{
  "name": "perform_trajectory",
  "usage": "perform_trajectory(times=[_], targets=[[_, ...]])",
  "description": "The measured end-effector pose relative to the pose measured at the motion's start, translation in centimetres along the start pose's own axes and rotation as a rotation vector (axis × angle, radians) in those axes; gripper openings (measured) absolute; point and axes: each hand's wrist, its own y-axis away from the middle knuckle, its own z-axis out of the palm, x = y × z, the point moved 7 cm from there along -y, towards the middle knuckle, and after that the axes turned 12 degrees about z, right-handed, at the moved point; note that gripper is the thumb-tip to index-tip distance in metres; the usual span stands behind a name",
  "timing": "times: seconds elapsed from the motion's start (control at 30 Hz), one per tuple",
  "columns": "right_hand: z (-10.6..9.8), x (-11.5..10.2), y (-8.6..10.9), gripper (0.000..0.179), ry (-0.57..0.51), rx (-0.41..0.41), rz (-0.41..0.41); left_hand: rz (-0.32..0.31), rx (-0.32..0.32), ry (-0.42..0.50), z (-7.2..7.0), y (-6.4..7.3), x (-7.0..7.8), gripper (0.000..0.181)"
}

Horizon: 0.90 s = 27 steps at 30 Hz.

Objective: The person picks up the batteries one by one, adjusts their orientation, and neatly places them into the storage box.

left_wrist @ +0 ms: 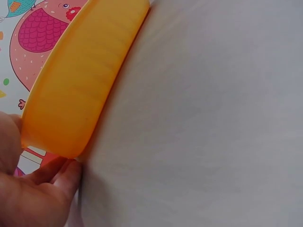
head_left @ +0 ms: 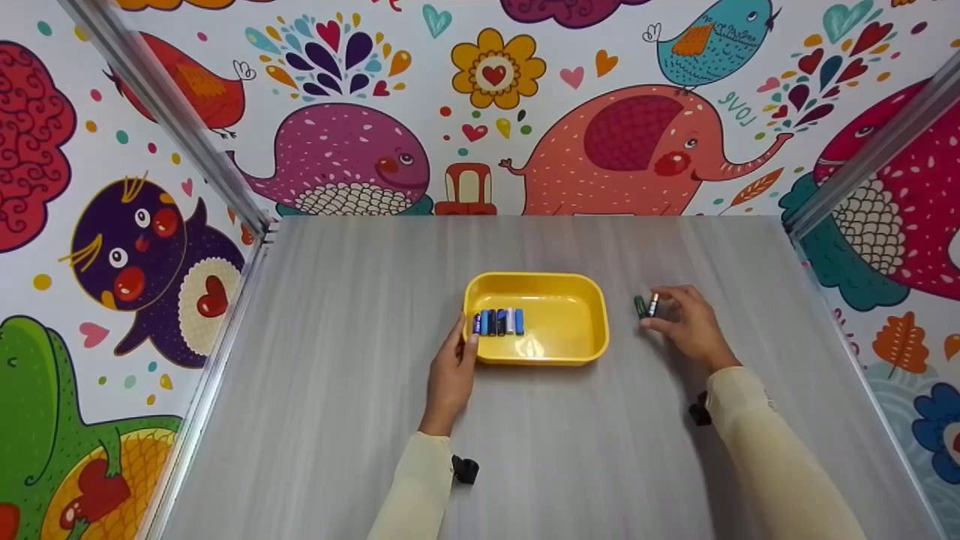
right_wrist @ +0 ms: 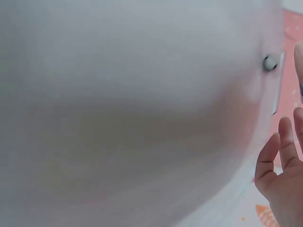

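Note:
A yellow plastic tray (head_left: 555, 360) sits mid-table, with several batteries (head_left: 501, 322) in blue, purple and black lined up side by side in its left part. At the tray's left end my left hand (head_left: 448, 379) grips the wall, thumb at the rim and fingers outside; the left wrist view shows this hand (left_wrist: 42, 194) at the tray's corner (left_wrist: 71, 118). Right of the tray, my right hand (head_left: 694, 326) pinches a battery (head_left: 654, 304) with a copper-coloured end between thumb and fingers. Close beside it is a green battery (head_left: 640, 305), its end (right_wrist: 270, 62) visible in the right wrist view.
The grey table (head_left: 360, 375) runs back to a wall (head_left: 480, 135) printed with cartoon animals. Metal rails (head_left: 217, 397) border the side panels. Dark wrist cameras (head_left: 466, 470) sit on both sleeves.

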Motion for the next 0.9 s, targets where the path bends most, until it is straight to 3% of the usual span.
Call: perform_trajectory(times=[0.3, 0.6, 0.73, 0.9], targets=[[1.4, -6.2, 0.5, 0.061, -0.092, -0.009, 0.005, -0.001, -0.014, -0.006, 0.0, 0.0, 0.0, 0.060], [4.1, -12.7, 1.5, 0.058, -0.163, -0.062, -0.146, 0.008, -0.007, -0.014, -0.1, 0.1, -0.1, 0.058], [5.8, -14.5, 1.5, 0.059, -0.188, -0.111, -0.191, 0.004, -0.003, -0.014, -0.1, 0.1, 0.0, 0.058], [8.3, -15.5, 1.3, 0.065, -0.188, -0.180, -0.175, 0.012, -0.002, -0.007, -0.1, 0.1, 0.2, 0.060]])
